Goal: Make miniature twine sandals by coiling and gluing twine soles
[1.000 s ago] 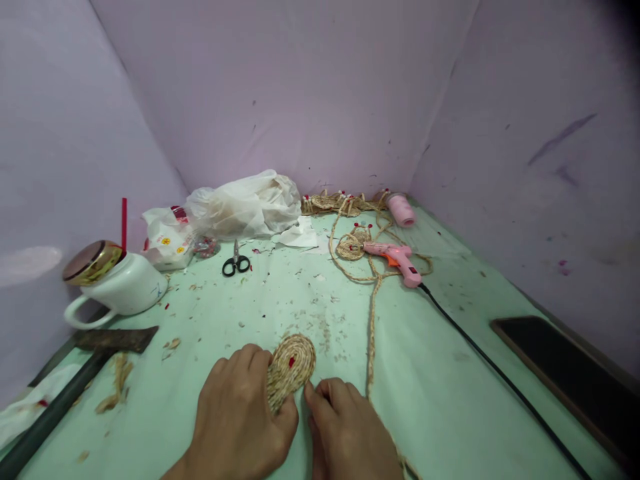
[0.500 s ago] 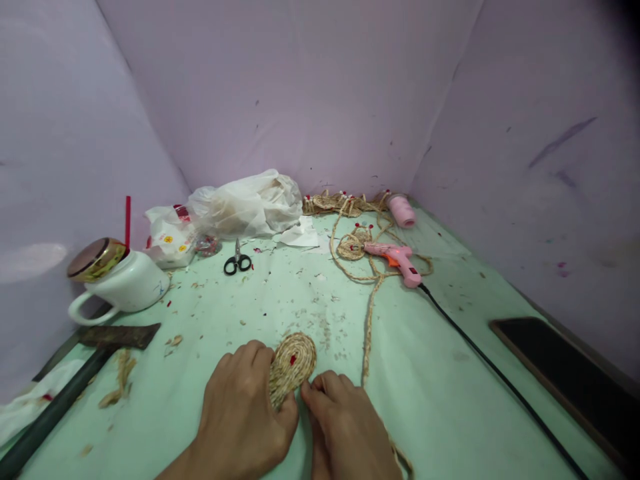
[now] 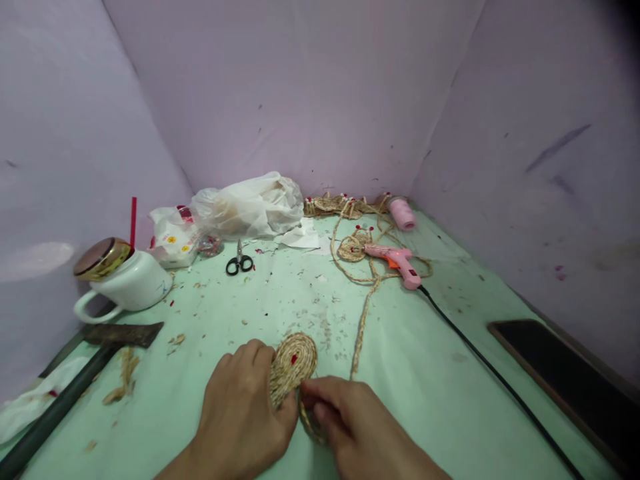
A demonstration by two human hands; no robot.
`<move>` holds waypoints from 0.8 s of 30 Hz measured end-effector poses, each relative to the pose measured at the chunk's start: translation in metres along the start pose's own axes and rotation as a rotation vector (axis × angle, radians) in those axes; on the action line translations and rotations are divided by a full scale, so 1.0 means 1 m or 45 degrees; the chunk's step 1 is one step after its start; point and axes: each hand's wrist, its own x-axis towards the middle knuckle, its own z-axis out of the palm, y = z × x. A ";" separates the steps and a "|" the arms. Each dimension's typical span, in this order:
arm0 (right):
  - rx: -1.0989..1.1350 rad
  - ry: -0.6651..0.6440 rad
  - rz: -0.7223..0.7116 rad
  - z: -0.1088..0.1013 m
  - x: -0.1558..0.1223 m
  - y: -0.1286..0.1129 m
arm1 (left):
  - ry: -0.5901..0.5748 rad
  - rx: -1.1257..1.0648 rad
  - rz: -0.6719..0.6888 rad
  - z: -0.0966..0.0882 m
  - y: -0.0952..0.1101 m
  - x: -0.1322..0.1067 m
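Note:
A small oval coil of braided jute [image 3: 293,361] stands on edge on the green table cover [image 3: 430,373], with a red dot at its centre. My left hand [image 3: 240,420] is closed round its left side and holds it up. My right hand [image 3: 350,427] pinches the loose braid [image 3: 361,327] against the coil's lower right edge. That braid runs from my fingers up the table to a tangle of jute rope beside the pink glue gun [image 3: 395,260].
A hammer [image 3: 75,380] and a white mug with a gold lid [image 3: 120,277] sit at the left. Black scissors [image 3: 239,261], plastic bags [image 3: 245,207], a pink thread spool [image 3: 401,213], finished jute coils and a dark phone [image 3: 560,373] lie around. The glue gun's black cord [image 3: 490,373] crosses the right side.
My right hand has slid in under the coil's right edge, drawing the braid round it. The free braid has swung leftwards. My left hand has kept its hold.

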 end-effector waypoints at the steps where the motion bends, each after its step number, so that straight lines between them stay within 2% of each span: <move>1: 0.041 0.007 -0.012 -0.005 -0.002 0.001 | -0.012 -0.008 -0.002 -0.001 0.000 0.000; 3: 0.038 0.097 -0.036 -0.016 -0.005 0.003 | -0.040 -0.028 -0.004 -0.004 0.001 0.001; 6: -0.246 0.261 -0.092 -0.034 0.000 0.006 | -0.072 -0.050 0.001 -0.006 0.001 0.001; 10: -0.639 0.181 -0.329 -0.045 0.022 0.008 | -0.027 -0.053 0.015 -0.003 -0.002 0.000; 13: -0.766 0.125 -0.532 -0.040 0.033 0.011 | -0.019 -0.073 0.020 0.000 -0.003 -0.001; 15: -0.779 0.141 -0.585 -0.035 0.036 0.013 | -0.012 -0.088 0.021 0.001 -0.003 -0.001; 24: -0.755 0.254 -0.531 -0.012 0.035 0.018 | -0.006 -0.160 0.062 0.006 -0.005 0.003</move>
